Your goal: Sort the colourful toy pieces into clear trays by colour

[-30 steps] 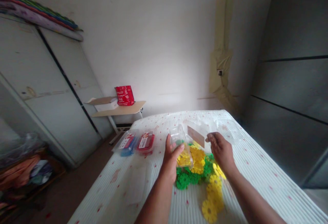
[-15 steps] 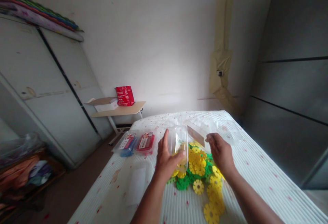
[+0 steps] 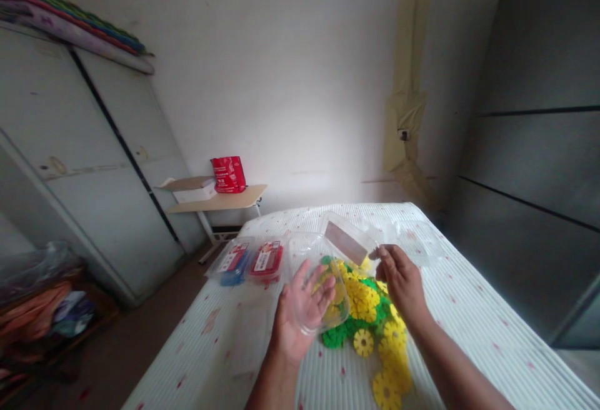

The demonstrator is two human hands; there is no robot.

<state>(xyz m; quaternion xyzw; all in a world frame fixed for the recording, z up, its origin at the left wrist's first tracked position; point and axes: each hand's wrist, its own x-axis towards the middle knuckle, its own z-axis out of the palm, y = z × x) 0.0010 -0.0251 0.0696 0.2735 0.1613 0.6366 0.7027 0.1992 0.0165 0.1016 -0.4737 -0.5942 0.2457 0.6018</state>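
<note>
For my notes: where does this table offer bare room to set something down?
The table has two main bare patches: one on the right, bordered by the right forearm, clear containers and right edge; another near left, between the clear plastic piece and left edge. Crowded: the middle, with yellow pieces, green pieces, left hand and right hand.
</note>
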